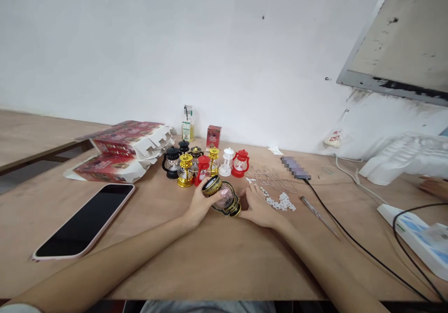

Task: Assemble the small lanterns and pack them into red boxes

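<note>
My left hand (202,203) is wrapped round a small dark and gold toy lantern (224,195) that lies tilted on its side on the wooden table (217,257). My right hand (258,206) rests at the lantern's base end, fingers curled against it. Behind them stands a cluster of several small lanterns (206,162) in black, gold, red and white. To the right of my right hand lie small white pieces (280,202) and thin wire bits (269,176).
A phone (86,220) lies face up at the left. Flattened red and white cartons (122,152) are stacked at the back left. A small bottle (188,125) and red box (213,136) stand by the wall. A screwdriver (317,214), black cable (353,240), power strip (420,236) lie right.
</note>
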Demonstrator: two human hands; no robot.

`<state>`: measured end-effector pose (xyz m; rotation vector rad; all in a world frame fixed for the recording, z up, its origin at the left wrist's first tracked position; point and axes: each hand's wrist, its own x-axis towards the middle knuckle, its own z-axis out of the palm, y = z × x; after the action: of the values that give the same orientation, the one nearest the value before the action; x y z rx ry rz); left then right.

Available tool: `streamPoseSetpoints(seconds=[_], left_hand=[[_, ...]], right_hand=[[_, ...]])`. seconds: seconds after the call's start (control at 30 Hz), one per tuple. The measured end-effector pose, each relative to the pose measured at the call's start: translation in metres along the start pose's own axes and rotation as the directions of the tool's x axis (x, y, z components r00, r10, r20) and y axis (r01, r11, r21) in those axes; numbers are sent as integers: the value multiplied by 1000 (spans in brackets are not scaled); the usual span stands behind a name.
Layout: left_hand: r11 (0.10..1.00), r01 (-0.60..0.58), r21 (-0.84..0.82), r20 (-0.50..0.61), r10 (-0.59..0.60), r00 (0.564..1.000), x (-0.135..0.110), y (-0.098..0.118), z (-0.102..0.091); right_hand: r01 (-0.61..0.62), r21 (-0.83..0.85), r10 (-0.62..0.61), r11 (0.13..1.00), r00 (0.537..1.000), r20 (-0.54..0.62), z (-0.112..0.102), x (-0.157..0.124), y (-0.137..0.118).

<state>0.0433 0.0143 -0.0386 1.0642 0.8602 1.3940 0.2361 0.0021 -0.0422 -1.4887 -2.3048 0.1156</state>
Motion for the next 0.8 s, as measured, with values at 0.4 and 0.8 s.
streamPoseSetpoints(seconds=[0.4,0.8], left_hand=[[959,173,-223,49,-166,985,0,6,2],[938,201,-281,-14,-214,977,4,4,0]], right_hand=[[-50,46,64,998,911,-408,0,3,11],[200,465,-9,862,925,-380,9,-11,-12]])
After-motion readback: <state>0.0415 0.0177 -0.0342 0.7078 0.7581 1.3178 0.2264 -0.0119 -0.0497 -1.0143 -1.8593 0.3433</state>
